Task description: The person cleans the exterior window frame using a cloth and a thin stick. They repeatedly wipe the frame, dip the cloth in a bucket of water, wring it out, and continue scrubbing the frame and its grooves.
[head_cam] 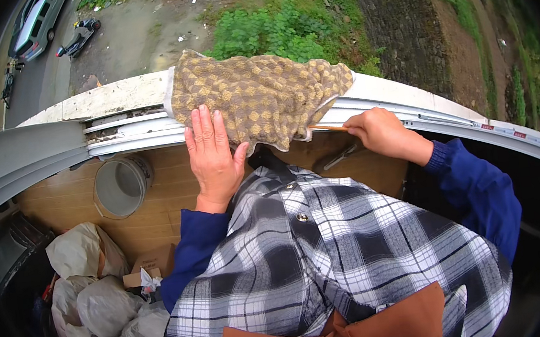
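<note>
A crumpled brown and yellow checked cloth [257, 91] lies across the white window frame track [144, 129] and the outer sill. My left hand [213, 157] rests flat on the cloth's lower left part, palm down, its fingers nearly straight and the thumb apart. To the right of the cloth, my right hand [376, 129] pinches a thin wooden stick [329, 127] between thumb and fingers. The stick points left, and its far end meets the cloth's lower right edge, where its tip cannot be made out.
Inside, a pale bucket [123, 186] stands on the wood-look floor [158, 218]. Several filled plastic bags [110, 305] and a cardboard box [154, 262] lie lower left. Outside and below are a scooter [78, 38], a van [39, 27], green bushes [271, 29] and a stone wall [402, 24].
</note>
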A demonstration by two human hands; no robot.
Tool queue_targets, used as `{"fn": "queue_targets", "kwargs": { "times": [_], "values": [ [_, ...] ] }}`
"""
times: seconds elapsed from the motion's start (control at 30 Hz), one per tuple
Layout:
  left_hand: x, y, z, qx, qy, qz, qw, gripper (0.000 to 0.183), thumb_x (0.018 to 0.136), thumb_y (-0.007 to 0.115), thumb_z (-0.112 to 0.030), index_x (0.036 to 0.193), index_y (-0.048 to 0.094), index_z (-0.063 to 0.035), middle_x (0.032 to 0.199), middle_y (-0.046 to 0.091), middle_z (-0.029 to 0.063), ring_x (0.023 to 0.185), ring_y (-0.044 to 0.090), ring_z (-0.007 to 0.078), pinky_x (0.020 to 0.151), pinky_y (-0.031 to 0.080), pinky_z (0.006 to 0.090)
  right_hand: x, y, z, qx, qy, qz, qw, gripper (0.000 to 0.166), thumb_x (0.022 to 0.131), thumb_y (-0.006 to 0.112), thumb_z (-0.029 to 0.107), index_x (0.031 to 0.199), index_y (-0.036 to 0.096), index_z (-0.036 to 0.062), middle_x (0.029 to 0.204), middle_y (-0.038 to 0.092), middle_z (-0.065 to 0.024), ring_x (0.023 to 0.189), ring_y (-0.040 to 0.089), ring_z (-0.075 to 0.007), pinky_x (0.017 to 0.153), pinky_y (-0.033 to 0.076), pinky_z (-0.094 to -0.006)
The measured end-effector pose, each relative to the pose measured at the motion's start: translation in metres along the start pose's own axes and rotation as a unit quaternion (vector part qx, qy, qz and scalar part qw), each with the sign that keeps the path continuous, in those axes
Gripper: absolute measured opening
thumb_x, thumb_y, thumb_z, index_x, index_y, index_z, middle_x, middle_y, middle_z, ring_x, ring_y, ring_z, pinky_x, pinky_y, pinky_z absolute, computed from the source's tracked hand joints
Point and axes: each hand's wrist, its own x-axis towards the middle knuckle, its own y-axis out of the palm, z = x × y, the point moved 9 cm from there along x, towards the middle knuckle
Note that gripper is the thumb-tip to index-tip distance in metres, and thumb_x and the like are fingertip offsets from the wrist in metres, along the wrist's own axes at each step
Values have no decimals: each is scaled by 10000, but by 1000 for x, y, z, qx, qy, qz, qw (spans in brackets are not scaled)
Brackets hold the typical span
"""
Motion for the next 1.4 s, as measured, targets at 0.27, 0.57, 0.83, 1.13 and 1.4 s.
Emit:
{"fn": "queue_targets", "kwargs": {
  "times": [0.27, 0.57, 0.83, 1.13, 1.4],
  "values": [
    [2, -12, 7, -98, 0, -32, 995, 802, 939, 646, -375, 1519, 351, 95, 1585, 349, 298, 1493, 317, 447, 1219, 229, 541, 71, 12, 110, 20, -80, 35, 996, 170, 912, 640, 186, 922, 780, 91, 851, 724, -199, 828, 689, -423, 748, 541, -510],
    [1, -65, 63, -79, -22, -81, 993, 749, 898, 692, -133, 1539, 354, 56, 1572, 395, 265, 1473, 365, 431, 1210, 277, 523, 149, 63, 207, 312, -52, 150, 937, 197, 938, 647, 204, 959, 783, 62, 693, 690, -103, 589, 644, -181, 546, 506, -341],
    [61, -122, 43, -33, 127, -106, 986, 474, 942, 580, 28, 1414, 542, 6, 1396, 593, 217, 1326, 544, 395, 1135, 405, 478, 135, 37, 209, 606, -141, 54, 781, 230, 1010, 642, 233, 1056, 759, 41, 639, 532, 72, 556, 432, -20, 485, 307, -191],
    [184, -147, -80, -24, 264, -121, 956, 188, 1000, 610, -171, 1157, 699, -116, 990, 741, 109, 815, 722, 321, 704, 569, 395, 74, -56, 81, 604, -212, -132, 757, 256, 968, 713, 220, 1080, 761, -5, 809, 672, 23, 668, 500, -29, 578, 410, -206],
    [258, -158, -94, -191, 122, -167, 960, 239, 1046, 537, -169, 1036, 714, -9, 883, 730, 133, 809, 681, 192, 759, 518, 326, 44, -33, -40, 593, -83, -274, 753, 207, 970, 728, 254, 981, 687, 51, 697, 540, 78, 561, 399, -2, 477, 254, -186]
  ]
}}
